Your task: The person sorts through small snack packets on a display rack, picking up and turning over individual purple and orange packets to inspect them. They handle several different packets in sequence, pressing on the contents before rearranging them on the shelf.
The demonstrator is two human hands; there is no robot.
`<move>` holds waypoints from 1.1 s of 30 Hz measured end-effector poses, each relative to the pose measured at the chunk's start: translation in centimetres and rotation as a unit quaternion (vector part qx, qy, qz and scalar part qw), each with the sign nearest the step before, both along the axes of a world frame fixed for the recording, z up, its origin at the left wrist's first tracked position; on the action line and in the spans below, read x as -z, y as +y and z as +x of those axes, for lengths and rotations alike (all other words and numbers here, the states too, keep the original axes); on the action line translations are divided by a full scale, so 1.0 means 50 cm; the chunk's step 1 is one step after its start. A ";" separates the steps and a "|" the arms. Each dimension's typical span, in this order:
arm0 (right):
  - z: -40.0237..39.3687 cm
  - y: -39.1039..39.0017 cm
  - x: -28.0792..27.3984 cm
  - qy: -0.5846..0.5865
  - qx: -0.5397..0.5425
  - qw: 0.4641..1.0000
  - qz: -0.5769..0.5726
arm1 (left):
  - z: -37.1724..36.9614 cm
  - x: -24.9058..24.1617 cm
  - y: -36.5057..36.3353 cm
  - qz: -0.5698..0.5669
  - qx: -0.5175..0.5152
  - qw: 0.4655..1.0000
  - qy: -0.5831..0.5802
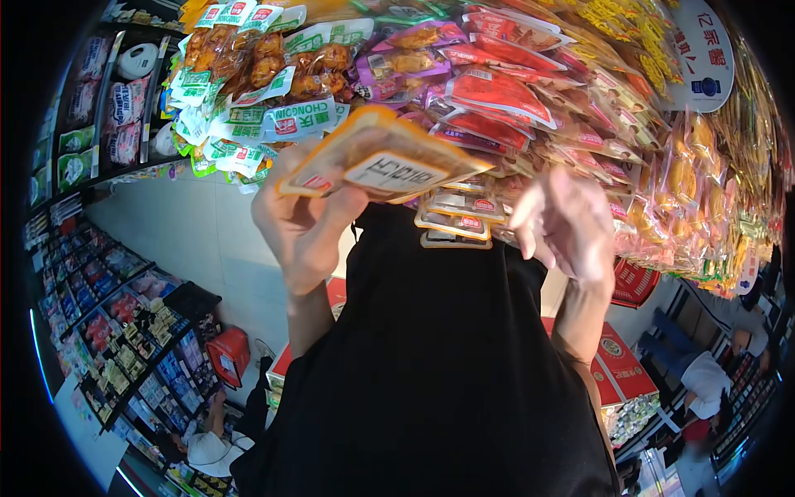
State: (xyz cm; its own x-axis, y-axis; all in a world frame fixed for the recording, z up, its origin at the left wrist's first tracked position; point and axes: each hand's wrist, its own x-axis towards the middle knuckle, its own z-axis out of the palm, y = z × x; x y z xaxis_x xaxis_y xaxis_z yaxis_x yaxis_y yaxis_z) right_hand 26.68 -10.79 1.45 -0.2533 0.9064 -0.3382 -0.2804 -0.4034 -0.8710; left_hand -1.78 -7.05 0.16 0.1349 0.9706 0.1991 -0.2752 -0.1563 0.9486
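Observation:
My left hand [308,228] is closed on the lower left corner of a snack packet [364,149]. The packet has an orange-yellow border and a white printed label, and it is tilted up in front of me. To its right, my right hand [571,224] hangs in the air with loosely bent fingers apart and nothing visible in them; it is slightly blurred. Between the hands, several similar orange-edged packets [457,222] lie stacked at the front edge of the display. Red snack packets [497,95] are heaped just beyond.
Green-and-white packets of brown snacks [281,120] fill the display's left part. Bagged yellow snacks [683,170] hang at the right, under an oval sign [702,54]. Shelves [124,348] and a red basket [228,356] stand at left. Other people [211,447] are at both lower sides.

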 end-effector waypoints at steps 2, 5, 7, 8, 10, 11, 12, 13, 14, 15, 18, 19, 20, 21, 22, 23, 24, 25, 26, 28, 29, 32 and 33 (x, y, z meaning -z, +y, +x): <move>0.006 -0.029 -0.027 -0.200 -0.017 0.979 0.033 | -0.022 0.007 -0.008 0.006 -0.034 0.999 0.042; -0.008 -0.054 0.001 -0.459 -0.070 0.852 0.243 | -0.023 0.011 -0.016 0.030 0.019 0.991 0.127; -0.023 -0.059 -0.003 -0.515 -0.106 0.819 0.230 | -0.009 0.024 -0.020 0.035 0.023 0.991 0.128; -0.033 -0.058 0.005 -0.549 -0.119 0.794 0.232 | -0.003 0.034 -0.024 0.035 0.017 0.989 0.145; -0.046 -0.054 0.021 -0.624 -0.156 0.734 0.219 | 0.005 0.048 -0.024 0.065 0.007 0.983 0.173; -0.048 -0.052 0.037 -0.625 -0.154 0.734 0.218 | 0.006 0.046 -0.026 0.065 0.010 0.983 0.173; -0.050 -0.051 0.056 -0.627 -0.134 0.729 0.240 | 0.007 0.041 -0.031 0.052 -0.001 0.984 0.169; -0.053 -0.046 0.067 -0.628 -0.113 0.723 0.263 | 0.007 0.039 -0.034 0.039 -0.012 0.985 0.165; -0.058 -0.040 0.070 -0.627 -0.085 0.726 0.268 | 0.003 0.039 -0.032 0.040 -0.011 0.985 0.165; -0.061 -0.036 0.075 -0.627 -0.085 0.727 0.268 | -0.005 0.041 -0.027 0.092 0.009 0.983 0.161; -0.065 -0.026 0.087 -0.619 -0.052 0.737 0.266 | -0.016 0.040 -0.012 0.169 0.081 0.971 0.149; -0.066 -0.023 0.086 -0.611 -0.033 0.742 0.275 | -0.017 0.038 -0.009 0.192 0.134 0.962 0.141; -0.066 -0.020 0.086 -0.603 -0.015 0.746 0.283 | -0.011 0.037 -0.008 0.192 0.149 0.958 0.151; -0.064 -0.017 0.086 -0.602 -0.015 0.746 0.283 | -0.006 0.044 -0.009 0.192 0.149 0.958 0.152; -0.059 -0.012 0.087 -0.587 -0.015 0.760 0.279 | 0.001 0.057 -0.012 0.204 0.161 0.949 0.176; -0.056 -0.010 0.085 -0.573 -0.015 0.773 0.273 | 0.009 0.069 -0.017 0.215 0.174 0.940 0.201; -0.053 -0.005 0.075 -0.567 -0.030 0.782 0.256 | 0.022 0.075 -0.023 0.216 0.165 0.936 0.222; -0.051 -0.005 0.075 -0.568 -0.027 0.782 0.255 | 0.033 0.085 -0.026 0.217 0.167 0.936 0.222; -0.051 -0.005 0.075 -0.562 -0.026 0.785 0.259 | 0.041 0.098 -0.030 0.227 0.152 0.925 0.265; -0.052 -0.004 0.073 -0.555 -0.023 0.788 0.265 | 0.042 0.121 -0.037 0.209 0.156 0.910 0.323; -0.053 -0.004 0.072 -0.559 -0.025 0.786 0.262 | 0.042 0.127 -0.039 0.210 0.156 0.909 0.323; -0.054 -0.008 0.077 -0.562 -0.028 0.788 0.251 | 0.047 0.130 -0.049 0.164 0.166 0.900 0.367; -0.055 -0.010 0.079 -0.560 -0.030 0.791 0.245 | 0.049 0.125 -0.053 0.164 0.166 0.900 0.368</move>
State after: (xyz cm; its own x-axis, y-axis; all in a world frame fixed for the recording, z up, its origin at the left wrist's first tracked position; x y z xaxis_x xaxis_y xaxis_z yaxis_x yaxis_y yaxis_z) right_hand 23.92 -11.31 -2.49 -0.0906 0.9959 0.0070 0.7844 0.0757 -0.6156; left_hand 0.66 -9.69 -6.09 0.6189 0.7580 0.2057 0.3254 -0.4859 0.8112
